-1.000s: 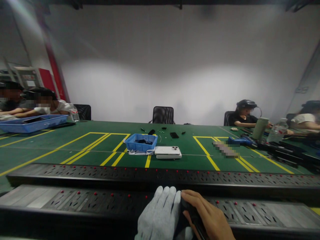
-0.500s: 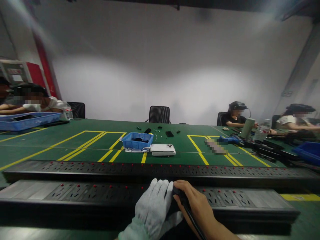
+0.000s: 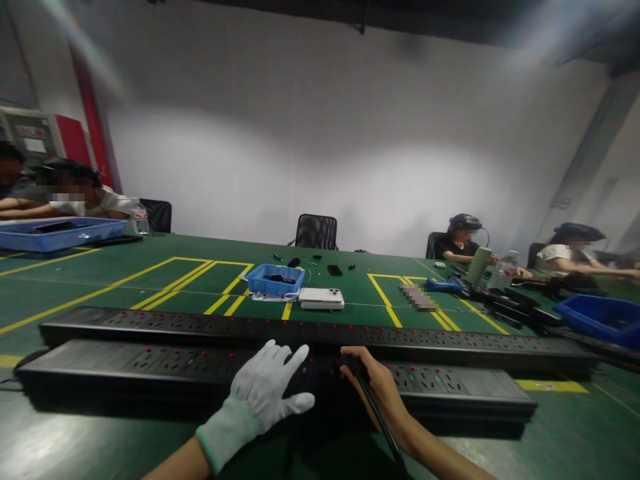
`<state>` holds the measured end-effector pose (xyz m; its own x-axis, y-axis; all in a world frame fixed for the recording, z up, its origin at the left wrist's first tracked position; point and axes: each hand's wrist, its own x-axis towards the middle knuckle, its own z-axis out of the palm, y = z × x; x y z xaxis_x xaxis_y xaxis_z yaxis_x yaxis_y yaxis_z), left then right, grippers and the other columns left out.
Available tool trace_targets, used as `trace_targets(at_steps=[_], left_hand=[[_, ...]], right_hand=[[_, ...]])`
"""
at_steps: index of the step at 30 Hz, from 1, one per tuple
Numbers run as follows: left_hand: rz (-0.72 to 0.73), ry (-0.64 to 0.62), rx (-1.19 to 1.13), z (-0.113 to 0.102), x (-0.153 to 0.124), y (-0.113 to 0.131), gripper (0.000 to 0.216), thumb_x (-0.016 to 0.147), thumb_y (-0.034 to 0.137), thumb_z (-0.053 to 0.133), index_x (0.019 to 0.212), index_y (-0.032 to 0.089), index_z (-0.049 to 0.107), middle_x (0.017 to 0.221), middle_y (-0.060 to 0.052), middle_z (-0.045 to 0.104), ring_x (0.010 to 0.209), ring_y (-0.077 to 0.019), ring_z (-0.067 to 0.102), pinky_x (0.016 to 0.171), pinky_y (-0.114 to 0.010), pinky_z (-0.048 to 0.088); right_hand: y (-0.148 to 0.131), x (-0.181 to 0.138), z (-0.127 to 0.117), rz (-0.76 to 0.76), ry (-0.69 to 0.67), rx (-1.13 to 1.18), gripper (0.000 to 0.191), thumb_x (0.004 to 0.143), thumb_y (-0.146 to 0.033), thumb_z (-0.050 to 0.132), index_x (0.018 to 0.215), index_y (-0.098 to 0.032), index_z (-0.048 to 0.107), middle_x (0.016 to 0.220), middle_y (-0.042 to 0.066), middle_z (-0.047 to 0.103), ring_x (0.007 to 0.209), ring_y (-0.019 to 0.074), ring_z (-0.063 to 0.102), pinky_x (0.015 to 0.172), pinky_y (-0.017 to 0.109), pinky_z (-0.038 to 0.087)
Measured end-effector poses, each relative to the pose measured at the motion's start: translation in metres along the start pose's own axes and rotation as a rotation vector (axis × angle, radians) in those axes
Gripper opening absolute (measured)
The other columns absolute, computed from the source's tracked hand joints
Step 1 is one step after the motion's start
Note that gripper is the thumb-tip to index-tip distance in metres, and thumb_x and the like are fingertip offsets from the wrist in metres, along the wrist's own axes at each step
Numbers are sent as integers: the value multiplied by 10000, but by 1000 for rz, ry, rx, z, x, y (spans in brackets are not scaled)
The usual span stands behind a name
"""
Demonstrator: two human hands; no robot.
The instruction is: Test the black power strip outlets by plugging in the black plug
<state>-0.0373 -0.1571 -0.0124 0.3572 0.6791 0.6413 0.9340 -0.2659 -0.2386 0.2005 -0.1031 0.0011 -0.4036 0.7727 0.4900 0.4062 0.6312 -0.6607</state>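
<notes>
Over the nearer power strip (image 3: 95, 360), right hand (image 3: 377, 387) is curled round a corded black plug (image 3: 353, 363), left hand (image 3: 265, 387) spread, holding nothing. I'd brace the strip and keep the plug square

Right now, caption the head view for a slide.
Gloved left hand spread at a power strip, bare right hand holding black cord.

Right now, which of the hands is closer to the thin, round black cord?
Right. The bare right hand holds the thin, round black cord at its far end; the left hand, in a white fabric glove, is spread open to the cord's left, apart from it.
</notes>
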Motion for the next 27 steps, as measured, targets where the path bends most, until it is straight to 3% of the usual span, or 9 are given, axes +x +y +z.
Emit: trace_targets(at_steps=[3, 7, 9, 13, 16, 20, 25, 27], left_hand=[[-5, 1, 4, -3, -6, -10, 674, 790, 678, 395, 1289, 233, 480, 1041, -94, 625, 1019, -280, 553, 969, -466, 368], [-18, -3, -34, -4, -5, -10, 654, 792, 669, 403, 1269, 229, 492, 1019, -85, 623, 958, -261, 566, 966, -464, 369], [-21, -4, -55, -3, -5, -10, 623, 802, 646, 410, 1265, 235, 489, 1005, -82, 620, 941, -254, 562, 957, -461, 373], [-42, -13, -93, -2, -4, -11, 598, 799, 632, 423, 1247, 242, 494, 923, -76, 617, 892, -245, 560, 928, -456, 382], [-60, -38, -87, -7, 0, -10, 682, 770, 691, 404, 1233, 202, 507, 927, -101, 616, 900, -264, 554, 912, -457, 378], [-64, -140, -78, -12, 4, -10, 772, 739, 746, 370, 1210, 154, 526, 887, -115, 612, 850, -272, 561, 827, -437, 410], [-53, -106, -28, -11, 3, -12, 775, 753, 744, 345, 1188, 133, 542, 1023, -158, 607, 970, -308, 553, 892, -469, 376], [-53, -157, -41, -13, 7, -12, 788, 729, 768, 343, 1139, 134, 569, 1002, -160, 615, 938, -312, 570, 854, -469, 401]], right_hand=[[-9, 7, -7, -47, 150, 45, 239, 860, -324, 535, 1078, -230, 566, 946, 15, 647, 833, 150, 624, 759, 255, 491], [-37, 32, -28, -161, 531, 78, 286, 849, -330, 546, 1107, -206, 550, 1102, 64, 605, 1013, 192, 578, 920, 359, 442], [-51, 43, -30, -193, 449, 96, 297, 835, -337, 570, 1103, -212, 552, 1082, 57, 618, 976, 184, 597, 898, 344, 456], [-64, 47, -14, -109, -44, 9, 273, 821, -350, 585, 1068, -236, 598, 933, 21, 675, 817, 170, 642, 741, 276, 497], [-61, 47, 3, -39, -230, -73, 253, 793, -326, 603, 1033, -254, 641, 923, 17, 693, 824, 196, 652, 719, 286, 497], [-51, 52, 15, -39, -225, -73, 258, 785, -289, 592, 1034, -257, 649, 977, 19, 689, 876, 206, 645, 752, 297, 489], [-48, 44, 22, -47, -131, -45, 288, 807, -284, 562, 1087, -241, 616, 927, 17, 692, 779, 179, 653, 687, 265, 490], [-47, 37, 25, -44, -114, -41, 293, 823, -288, 546, 1110, -254, 596, 940, 10, 691, 787, 175, 657, 680, 260, 495]])
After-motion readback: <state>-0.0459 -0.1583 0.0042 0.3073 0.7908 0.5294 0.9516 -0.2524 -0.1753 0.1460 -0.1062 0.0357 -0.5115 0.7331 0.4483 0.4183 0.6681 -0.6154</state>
